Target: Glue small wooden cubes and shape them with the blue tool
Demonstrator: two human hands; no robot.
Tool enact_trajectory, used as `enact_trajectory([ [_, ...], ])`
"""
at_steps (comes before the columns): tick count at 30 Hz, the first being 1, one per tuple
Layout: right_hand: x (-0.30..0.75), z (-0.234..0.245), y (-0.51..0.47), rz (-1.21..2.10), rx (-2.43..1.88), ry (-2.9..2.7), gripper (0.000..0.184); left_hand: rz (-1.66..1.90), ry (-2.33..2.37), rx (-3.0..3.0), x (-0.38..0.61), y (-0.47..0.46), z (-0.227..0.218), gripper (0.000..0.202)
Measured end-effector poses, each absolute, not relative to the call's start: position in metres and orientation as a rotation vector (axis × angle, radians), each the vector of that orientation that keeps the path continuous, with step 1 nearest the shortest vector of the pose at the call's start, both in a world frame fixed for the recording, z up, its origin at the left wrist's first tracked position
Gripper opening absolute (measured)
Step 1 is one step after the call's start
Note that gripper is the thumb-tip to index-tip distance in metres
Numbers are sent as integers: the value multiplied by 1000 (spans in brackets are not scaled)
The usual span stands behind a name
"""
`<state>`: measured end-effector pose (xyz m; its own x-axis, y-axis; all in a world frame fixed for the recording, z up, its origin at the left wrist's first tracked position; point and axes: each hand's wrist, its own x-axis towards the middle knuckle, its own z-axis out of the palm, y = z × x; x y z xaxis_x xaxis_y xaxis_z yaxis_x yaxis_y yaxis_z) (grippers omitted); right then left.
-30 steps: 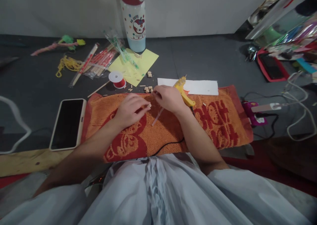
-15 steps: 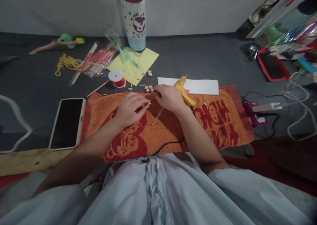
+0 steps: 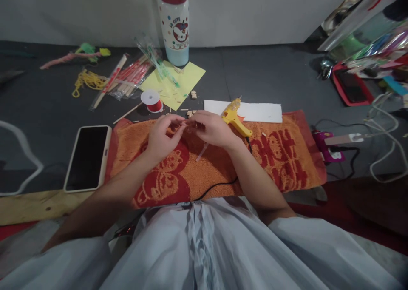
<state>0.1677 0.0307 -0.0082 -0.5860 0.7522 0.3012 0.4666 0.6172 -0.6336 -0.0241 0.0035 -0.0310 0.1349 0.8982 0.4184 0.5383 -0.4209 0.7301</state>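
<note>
My left hand (image 3: 164,136) is over the orange towel (image 3: 216,175), thumb and forefinger pinched around a small wooden piece that the fingertips mostly hide. Against those fingertips press the closed fingers of my right hand (image 3: 210,127); what they hold, if anything, I cannot make out. Just right of that hand, a yellow glue gun (image 3: 236,119) lies partly on a white board (image 3: 263,112). A clear glue stick (image 3: 202,152) shows below the right hand, in line with the gun's back end. Small cut wooden pieces (image 3: 190,113) lie just beyond my fingers.
A red thread spool (image 3: 154,106), a thin stick (image 3: 127,113), yellow paper (image 3: 191,77) and wrapped chopsticks (image 3: 130,79) lie behind. A bottle (image 3: 177,35) stands by the wall. A phone (image 3: 87,158) is at left; a purple plug adapter (image 3: 328,146) with cables is at right.
My left hand has moved slightly left and up, its fingertips turning away so the wooden piece is mostly hidden. My right hand has shifted left, and both hands' fingertips now meet.
</note>
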Motion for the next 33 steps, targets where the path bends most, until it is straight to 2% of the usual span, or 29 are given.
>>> enact_trajectory([
  [6, 171, -9, 33, 566, -1176, -2322, 26, 1186, 1426, 2051, -24, 5, -28, 14],
  [15, 164, -8, 29, 377, -1312, -2514, 20, 1150, 1393, 2214, -24, 3, -21, 20],
  [33, 162, -7, 26, 423, -1087, -2350, 18, 1104, 1427, 2149, -23, 3, -20, 18],
])
